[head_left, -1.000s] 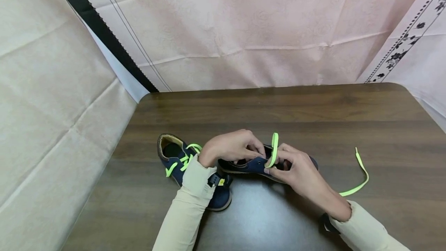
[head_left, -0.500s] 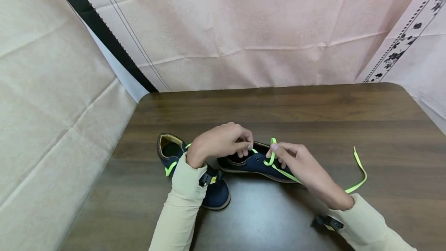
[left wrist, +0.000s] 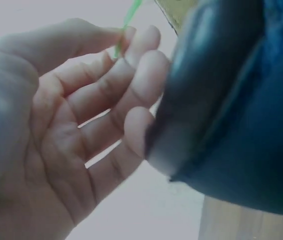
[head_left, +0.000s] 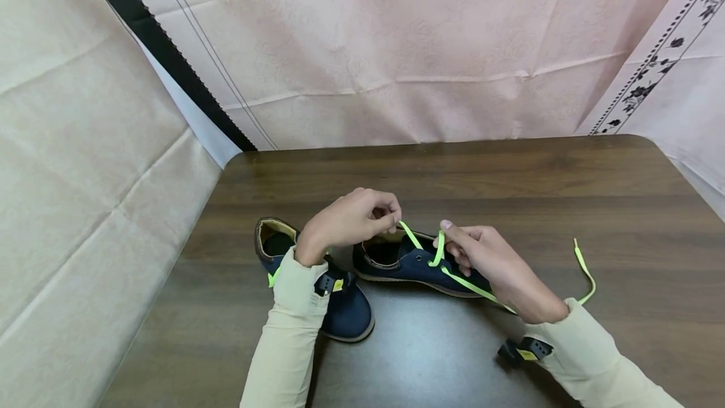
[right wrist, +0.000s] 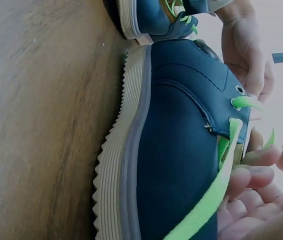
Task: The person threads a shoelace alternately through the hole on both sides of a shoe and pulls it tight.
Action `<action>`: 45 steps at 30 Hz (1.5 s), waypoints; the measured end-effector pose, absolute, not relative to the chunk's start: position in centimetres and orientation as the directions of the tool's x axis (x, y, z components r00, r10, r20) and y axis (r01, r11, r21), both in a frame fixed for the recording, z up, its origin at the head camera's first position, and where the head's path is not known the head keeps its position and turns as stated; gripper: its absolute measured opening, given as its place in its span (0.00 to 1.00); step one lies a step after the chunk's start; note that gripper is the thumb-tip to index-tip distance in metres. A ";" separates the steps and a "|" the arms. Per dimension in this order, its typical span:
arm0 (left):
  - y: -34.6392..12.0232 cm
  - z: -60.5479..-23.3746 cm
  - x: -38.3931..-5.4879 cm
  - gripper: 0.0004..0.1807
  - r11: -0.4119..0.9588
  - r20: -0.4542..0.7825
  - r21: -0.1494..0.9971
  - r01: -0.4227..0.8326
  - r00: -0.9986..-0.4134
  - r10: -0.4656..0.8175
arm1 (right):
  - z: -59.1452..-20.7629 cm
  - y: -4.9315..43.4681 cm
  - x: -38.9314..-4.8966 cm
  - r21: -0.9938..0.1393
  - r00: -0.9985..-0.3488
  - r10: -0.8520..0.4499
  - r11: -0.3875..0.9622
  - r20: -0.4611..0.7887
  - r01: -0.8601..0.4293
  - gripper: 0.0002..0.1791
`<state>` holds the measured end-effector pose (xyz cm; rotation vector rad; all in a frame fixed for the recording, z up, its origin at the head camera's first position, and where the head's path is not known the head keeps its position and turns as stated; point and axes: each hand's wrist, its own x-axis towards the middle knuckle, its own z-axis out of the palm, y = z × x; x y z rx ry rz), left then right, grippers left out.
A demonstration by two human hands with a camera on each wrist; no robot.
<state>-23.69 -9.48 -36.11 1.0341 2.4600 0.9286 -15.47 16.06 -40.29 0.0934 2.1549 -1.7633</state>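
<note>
A navy shoe (head_left: 410, 269) lies on the table, its toe pointing right, with a flat neon-green shoelace (head_left: 470, 284) through some eyelets. My left hand (head_left: 350, 222), above the heel opening, pinches one stretch of the shoelace between thumb and index finger. The left wrist view shows that pinch on the green shoelace (left wrist: 126, 30), beside the shoe's dark collar (left wrist: 201, 75). Over the shoe's lacing area, my right hand (head_left: 493, 266) pinches a short loop of the lace. From the right wrist view, the lace loop (right wrist: 251, 102) leaves an eyelet toward the right fingers (right wrist: 264, 156).
A second navy shoe (head_left: 348, 317), laced in green, stands at the left, partly hidden under my left forearm. The lace's loose end (head_left: 583, 266) trails across the wooden table (head_left: 442, 181) at the right. Pale cloth (head_left: 396, 49) hangs behind the table.
My left hand has risen up and left from the shoe opening, drawing lace out with it. The loop at my right hand has become smaller, and that hand has shifted slightly.
</note>
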 end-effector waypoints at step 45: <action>-6.3 -39.1 -21.1 0.10 0.500 0.116 0.676 0.542 -0.747 0.654 | -41.0 16.0 -15.6 -0.952 -0.945 -0.162 0.164 -0.284 0.258 0.19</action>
